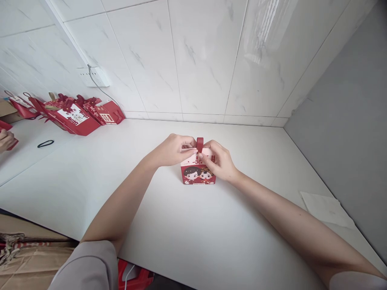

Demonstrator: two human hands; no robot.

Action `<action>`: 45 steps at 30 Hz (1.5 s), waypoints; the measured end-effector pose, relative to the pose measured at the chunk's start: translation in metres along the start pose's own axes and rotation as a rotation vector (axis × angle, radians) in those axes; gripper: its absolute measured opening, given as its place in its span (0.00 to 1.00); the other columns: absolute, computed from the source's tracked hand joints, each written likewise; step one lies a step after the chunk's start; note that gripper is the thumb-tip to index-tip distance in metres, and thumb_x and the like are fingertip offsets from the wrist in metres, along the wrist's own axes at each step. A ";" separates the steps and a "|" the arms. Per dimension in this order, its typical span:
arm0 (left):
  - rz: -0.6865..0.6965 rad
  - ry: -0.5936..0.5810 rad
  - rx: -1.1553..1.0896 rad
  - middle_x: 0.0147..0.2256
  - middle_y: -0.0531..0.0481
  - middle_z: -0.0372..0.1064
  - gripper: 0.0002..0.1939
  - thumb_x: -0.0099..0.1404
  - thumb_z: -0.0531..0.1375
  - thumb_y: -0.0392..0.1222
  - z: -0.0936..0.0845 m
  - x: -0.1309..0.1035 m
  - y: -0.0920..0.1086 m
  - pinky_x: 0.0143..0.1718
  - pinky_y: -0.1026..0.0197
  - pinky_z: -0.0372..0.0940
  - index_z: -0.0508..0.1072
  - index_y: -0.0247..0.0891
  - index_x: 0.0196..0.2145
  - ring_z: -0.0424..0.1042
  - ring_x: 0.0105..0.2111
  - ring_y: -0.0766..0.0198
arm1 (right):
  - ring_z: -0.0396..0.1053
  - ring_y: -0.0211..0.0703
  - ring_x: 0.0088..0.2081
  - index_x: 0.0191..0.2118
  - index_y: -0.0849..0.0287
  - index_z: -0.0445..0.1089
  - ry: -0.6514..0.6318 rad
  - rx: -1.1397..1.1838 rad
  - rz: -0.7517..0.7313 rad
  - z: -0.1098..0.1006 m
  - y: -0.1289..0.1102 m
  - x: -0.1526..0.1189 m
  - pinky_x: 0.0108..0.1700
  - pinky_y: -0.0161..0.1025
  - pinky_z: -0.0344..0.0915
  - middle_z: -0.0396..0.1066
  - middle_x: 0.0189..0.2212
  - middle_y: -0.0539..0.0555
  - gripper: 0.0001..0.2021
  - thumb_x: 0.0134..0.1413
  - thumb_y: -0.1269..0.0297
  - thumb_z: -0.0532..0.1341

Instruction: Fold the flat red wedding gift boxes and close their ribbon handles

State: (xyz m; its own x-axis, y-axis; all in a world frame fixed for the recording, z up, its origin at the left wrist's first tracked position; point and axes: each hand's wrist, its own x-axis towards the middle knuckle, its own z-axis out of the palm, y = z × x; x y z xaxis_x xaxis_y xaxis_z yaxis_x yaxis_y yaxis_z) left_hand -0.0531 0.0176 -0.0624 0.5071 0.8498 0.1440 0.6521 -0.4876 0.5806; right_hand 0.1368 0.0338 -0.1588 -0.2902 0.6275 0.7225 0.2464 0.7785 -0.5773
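Note:
A small red and white gift box (198, 175) with two cartoon faces on its front stands upright on the white table. A dark red ribbon loop (200, 144) sticks up from its top. My left hand (177, 150) pinches the top edge at the left of the ribbon, thumb in front and fingers behind. On the other side, my right hand (221, 160) grips the top with its thumb beside the ribbon's base. Both hands' fingertips nearly meet at the ribbon, and some fingers are hidden behind the box.
Several red gift boxes (79, 120) stand by the tiled wall at left. A black cord loop (45, 143) lies near another person's hand (6, 140) holding something red. White paper (326, 208) lies at right. Brown cardboard (36, 262) is below the table's left edge.

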 end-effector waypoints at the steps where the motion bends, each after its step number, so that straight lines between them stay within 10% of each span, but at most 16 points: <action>1: -0.003 -0.004 0.001 0.30 0.53 0.72 0.09 0.63 0.55 0.44 0.000 0.000 0.000 0.31 0.65 0.60 0.72 0.38 0.31 0.68 0.32 0.66 | 0.62 0.40 0.29 0.35 0.55 0.62 0.007 -0.001 0.011 0.000 -0.001 0.000 0.35 0.40 0.60 0.65 0.29 0.50 0.07 0.61 0.60 0.59; 13: -0.014 -0.008 0.037 0.27 0.52 0.72 0.08 0.58 0.56 0.40 -0.003 0.000 0.008 0.29 0.64 0.62 0.74 0.38 0.30 0.70 0.30 0.63 | 0.59 0.37 0.24 0.29 0.55 0.60 0.013 0.050 0.174 0.002 -0.014 0.003 0.29 0.36 0.58 0.63 0.23 0.46 0.10 0.57 0.61 0.61; 36: 0.033 -0.110 0.176 0.24 0.54 0.60 0.13 0.68 0.50 0.47 -0.008 0.000 0.003 0.26 0.63 0.51 0.67 0.39 0.31 0.56 0.23 0.67 | 0.60 0.38 0.25 0.32 0.55 0.60 -0.046 -0.021 0.052 -0.001 -0.011 0.004 0.30 0.37 0.59 0.65 0.25 0.48 0.06 0.59 0.62 0.57; 45: -0.017 -0.084 -0.008 0.30 0.51 0.70 0.12 0.58 0.60 0.50 -0.007 0.001 0.000 0.31 0.64 0.62 0.73 0.39 0.33 0.67 0.31 0.63 | 0.60 0.38 0.25 0.35 0.55 0.62 -0.065 0.015 0.069 0.000 -0.009 0.001 0.29 0.37 0.58 0.66 0.26 0.48 0.02 0.58 0.64 0.57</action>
State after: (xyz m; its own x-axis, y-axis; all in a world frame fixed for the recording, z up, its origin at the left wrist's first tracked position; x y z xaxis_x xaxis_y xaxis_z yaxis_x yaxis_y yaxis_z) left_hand -0.0565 0.0201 -0.0568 0.5415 0.8381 0.0667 0.6565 -0.4710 0.5892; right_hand 0.1344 0.0274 -0.1525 -0.3326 0.6788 0.6547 0.2542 0.7331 -0.6309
